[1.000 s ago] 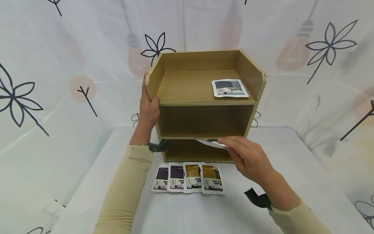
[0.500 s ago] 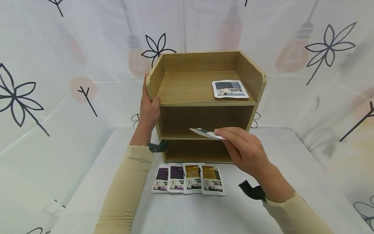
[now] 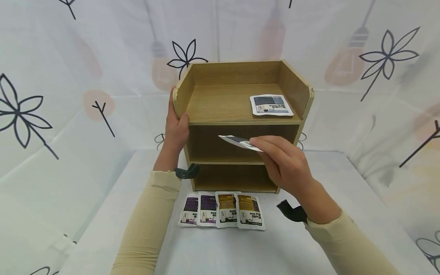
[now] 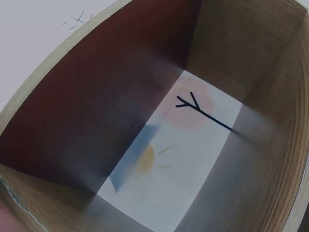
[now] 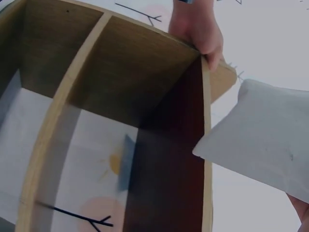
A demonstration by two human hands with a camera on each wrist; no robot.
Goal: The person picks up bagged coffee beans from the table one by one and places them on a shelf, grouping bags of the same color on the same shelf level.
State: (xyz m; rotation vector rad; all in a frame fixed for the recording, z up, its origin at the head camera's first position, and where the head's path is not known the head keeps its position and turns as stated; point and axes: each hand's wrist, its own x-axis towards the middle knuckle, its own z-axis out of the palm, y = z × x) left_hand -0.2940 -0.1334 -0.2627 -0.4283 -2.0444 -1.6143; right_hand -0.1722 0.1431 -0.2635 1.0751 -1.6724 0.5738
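Note:
A wooden shelf unit (image 3: pixel 240 124) with three levels stands on the white table (image 3: pixel 343 191). My left hand (image 3: pixel 176 126) grips its upper left side wall (image 5: pixel 205 29). My right hand (image 3: pixel 280 162) pinches a flat white sachet (image 3: pixel 238 142), held level in front of the middle shelf opening; the sachet's pale back (image 5: pixel 263 137) fills the right of the right wrist view. Another sachet (image 3: pixel 270 104) lies on the top shelf at its right. The left wrist view looks into the open-backed shelf interior (image 4: pixel 159 145).
Several sachets (image 3: pixel 222 209), purple and brown, lie in a row on the table in front of the shelf unit. A patterned white curtain (image 3: pixel 68 76) hangs close behind and at both sides.
My right hand has lifted the sachet from in front of the bottom shelf up to the height of the middle shelf. My left hand has stayed on the shelf's side.

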